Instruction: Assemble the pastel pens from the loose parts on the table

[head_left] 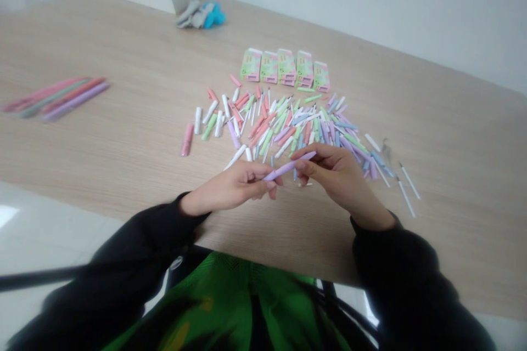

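I see the left fingers [257,178] and right fingers [302,163] closed on both ends of a slim lilac plastic pen [288,166]: light, stiff, smooth; hold it mid-barrel.

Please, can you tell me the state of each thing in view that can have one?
Lilac pen: held up in the air, tilted.
Left hand: fingers closed on its lower end.
Right hand: pinching its upper end.
Pastel pen parts: loose, scattered on the wooden table.
Five boxes: standing side by side in a row.
Long pens: lying together, nearly parallel.
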`<state>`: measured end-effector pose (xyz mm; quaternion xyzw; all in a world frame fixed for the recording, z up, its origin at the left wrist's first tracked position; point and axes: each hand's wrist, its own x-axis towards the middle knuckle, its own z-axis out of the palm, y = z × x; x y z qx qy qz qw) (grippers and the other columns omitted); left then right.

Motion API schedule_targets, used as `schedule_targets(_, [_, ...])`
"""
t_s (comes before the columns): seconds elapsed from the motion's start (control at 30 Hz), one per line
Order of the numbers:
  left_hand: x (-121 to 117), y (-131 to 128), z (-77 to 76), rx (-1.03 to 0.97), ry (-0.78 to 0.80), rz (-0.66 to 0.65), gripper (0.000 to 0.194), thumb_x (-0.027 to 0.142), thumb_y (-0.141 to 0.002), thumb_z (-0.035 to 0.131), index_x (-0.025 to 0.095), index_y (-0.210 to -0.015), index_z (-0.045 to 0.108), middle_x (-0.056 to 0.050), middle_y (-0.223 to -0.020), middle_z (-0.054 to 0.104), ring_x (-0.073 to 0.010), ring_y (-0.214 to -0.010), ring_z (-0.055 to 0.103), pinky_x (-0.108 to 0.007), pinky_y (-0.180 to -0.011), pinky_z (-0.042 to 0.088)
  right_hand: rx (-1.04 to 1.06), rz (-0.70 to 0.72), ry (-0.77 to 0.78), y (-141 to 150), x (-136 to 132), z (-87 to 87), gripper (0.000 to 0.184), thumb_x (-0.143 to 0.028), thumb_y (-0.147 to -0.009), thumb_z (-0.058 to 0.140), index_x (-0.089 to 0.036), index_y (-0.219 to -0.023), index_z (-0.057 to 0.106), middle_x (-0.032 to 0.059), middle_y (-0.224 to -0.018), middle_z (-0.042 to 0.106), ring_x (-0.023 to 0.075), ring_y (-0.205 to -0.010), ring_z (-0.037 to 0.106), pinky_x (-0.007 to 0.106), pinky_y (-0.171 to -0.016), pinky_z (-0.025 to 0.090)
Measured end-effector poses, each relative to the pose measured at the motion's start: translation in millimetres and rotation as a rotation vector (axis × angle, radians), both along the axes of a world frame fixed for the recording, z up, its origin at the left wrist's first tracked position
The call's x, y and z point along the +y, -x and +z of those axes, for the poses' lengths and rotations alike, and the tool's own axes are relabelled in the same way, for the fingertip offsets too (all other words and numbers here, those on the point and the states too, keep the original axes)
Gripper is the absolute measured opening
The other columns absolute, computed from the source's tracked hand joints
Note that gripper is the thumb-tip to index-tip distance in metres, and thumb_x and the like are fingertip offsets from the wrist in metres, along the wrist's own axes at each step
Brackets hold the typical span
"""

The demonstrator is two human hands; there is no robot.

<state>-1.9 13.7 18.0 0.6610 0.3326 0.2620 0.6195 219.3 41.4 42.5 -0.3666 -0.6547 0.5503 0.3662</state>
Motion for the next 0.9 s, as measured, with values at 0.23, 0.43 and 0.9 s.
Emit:
schedule_targets(0.23, [-0.3, 1.8, -8.0, 0.025, -0.054, -0.016, 0.027, 0.038, -0.101, 0.047, 0.015, -0.104, 0.059, 0.003, -0.069, 0.053, -0.0078, -0.054, 0.047, -0.020, -0.051, 0.039, -0.029, -0.013, -0.054, 9.3, -6.9, -4.0, 0.021, -0.037, -0.080, 0.081, -0.018, -0.086, 0.074, -0.0017, -0.063, 0.067, 0.0097, -0.056, 0.062, 0.022, -0.055, 0.053])
schedule_targets(0.43, [-0.1, 2.9, 0.2, -0.059, -0.009, -0.026, 0.027, 0.030, -0.102, 0.043, 0.013, -0.099, 0.063, 0.001, -0.071, 0.052, -0.0098, -0.062, 0.048, -0.023, -0.060, 0.043, 0.038, -0.079, -0.055, 9.6, -5.5, -7.4, 0.027, -0.042, -0.076, 0.083, -0.019, -0.080, 0.071, -0.0020, -0.064, 0.067, 0.0101, -0.055, 0.062, 0.023, -0.053, 0.053])
schedule_targets(0.9, [0.5, 6.7, -2.8, -0.148, 0.148, -0.034, 0.032, 0.033, -0.100, 0.047, 0.009, -0.101, 0.068, 0.003, -0.064, 0.044, -0.0079, -0.054, 0.038, -0.022, -0.049, 0.031, -0.021, -0.110, -0.087, 12.9, -9.7, -13.6, 0.027, -0.041, -0.078, 0.082, -0.018, -0.079, 0.069, -0.0025, -0.062, 0.064, 0.0095, -0.057, 0.058, 0.022, -0.052, 0.044])
